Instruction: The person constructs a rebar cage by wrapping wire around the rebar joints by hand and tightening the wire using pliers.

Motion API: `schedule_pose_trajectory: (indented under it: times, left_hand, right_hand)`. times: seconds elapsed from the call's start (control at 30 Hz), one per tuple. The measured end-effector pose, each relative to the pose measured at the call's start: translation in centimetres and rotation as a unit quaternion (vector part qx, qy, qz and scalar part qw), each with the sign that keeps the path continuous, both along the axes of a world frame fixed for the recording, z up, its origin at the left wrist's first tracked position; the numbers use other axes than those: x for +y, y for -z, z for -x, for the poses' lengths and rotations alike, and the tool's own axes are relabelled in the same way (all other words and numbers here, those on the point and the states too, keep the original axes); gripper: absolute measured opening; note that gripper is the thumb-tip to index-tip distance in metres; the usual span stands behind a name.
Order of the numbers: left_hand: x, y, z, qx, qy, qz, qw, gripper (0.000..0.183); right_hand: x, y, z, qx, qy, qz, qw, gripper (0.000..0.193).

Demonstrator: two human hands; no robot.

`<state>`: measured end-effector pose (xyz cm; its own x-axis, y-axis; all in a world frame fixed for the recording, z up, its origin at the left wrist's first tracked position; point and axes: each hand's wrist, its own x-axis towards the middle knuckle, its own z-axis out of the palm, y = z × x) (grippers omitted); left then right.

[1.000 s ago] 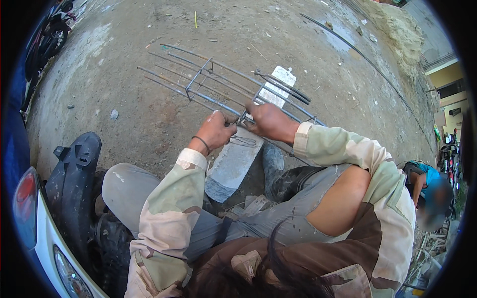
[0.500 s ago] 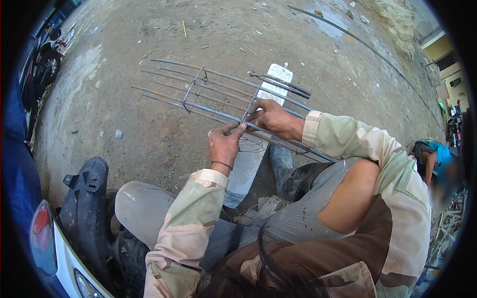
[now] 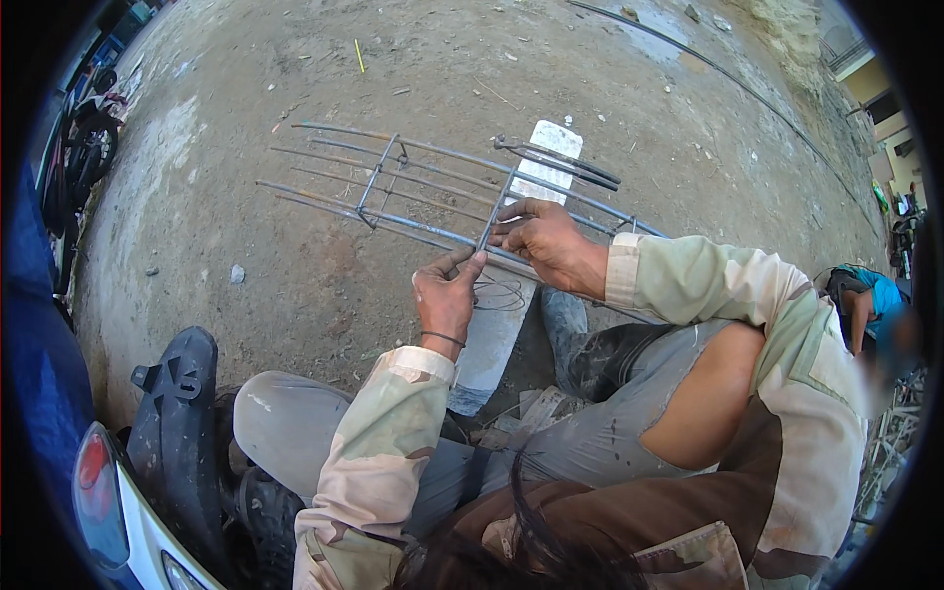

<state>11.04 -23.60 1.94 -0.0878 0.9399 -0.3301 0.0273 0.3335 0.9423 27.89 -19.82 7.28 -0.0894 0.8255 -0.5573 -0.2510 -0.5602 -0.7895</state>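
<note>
A long rebar cage (image 3: 433, 168) of thin steel bars and rectangular stirrups lies in front of me, its right part above my legs. With thumb and fingers closed, my left hand (image 3: 447, 303) grips the near bar at the foot of a stirrup (image 3: 500, 205). My right hand (image 3: 553, 244) reaches over the cage just right of that stirrup, fingertips pinched together; what lies between them is hidden. Below the hands, loops of thin wire (image 3: 503, 293) rest on a pale board (image 3: 492, 339). Bent dark bars (image 3: 560, 163) cross the board's far end.
A motorbike's rear lamp (image 3: 96, 482) and black mudguard (image 3: 177, 413) stand close at my left. My boot (image 3: 619, 359) is beside the board. A long bar (image 3: 728, 88) lies on the dirt ground at far right. Another person (image 3: 865, 300) bends down at right.
My right hand's fingertips have drawn slightly away from my left thumb, still beside the stirrup. The left hand keeps its hold. The whole view has shifted a little.
</note>
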Motion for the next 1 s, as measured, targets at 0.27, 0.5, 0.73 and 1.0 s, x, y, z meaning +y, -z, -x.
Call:
schedule_pose_trajectory:
  times: [0.27, 0.5, 0.73, 1.0]
  left_hand:
    - [0.3, 1.2, 0.6, -0.132, 0.019, 0.032, 0.991, 0.029]
    - [1.2, 3.3, 1.3, -0.227, 0.077, 0.024, 0.971, 0.031]
    - [1.4, 4.0, 1.5, -0.220, 0.075, 0.014, 0.972, 0.032]
    - [1.9, 4.4, 2.0, -0.232, 0.103, 0.012, 0.967, 0.024]
  right_hand:
    - [-0.2, -1.2, -0.9, 0.084, 0.001, 0.052, 0.995, 0.055]
    - [-0.3, -0.5, -1.1, 0.042, -0.049, 0.014, 0.998, 0.059]
    - [-0.5, -1.1, -1.0, 0.040, -0.046, 0.009, 0.998, 0.058]
    - [-1.0, -1.6, -1.5, -0.020, -0.060, -0.025, 0.998, 0.060]
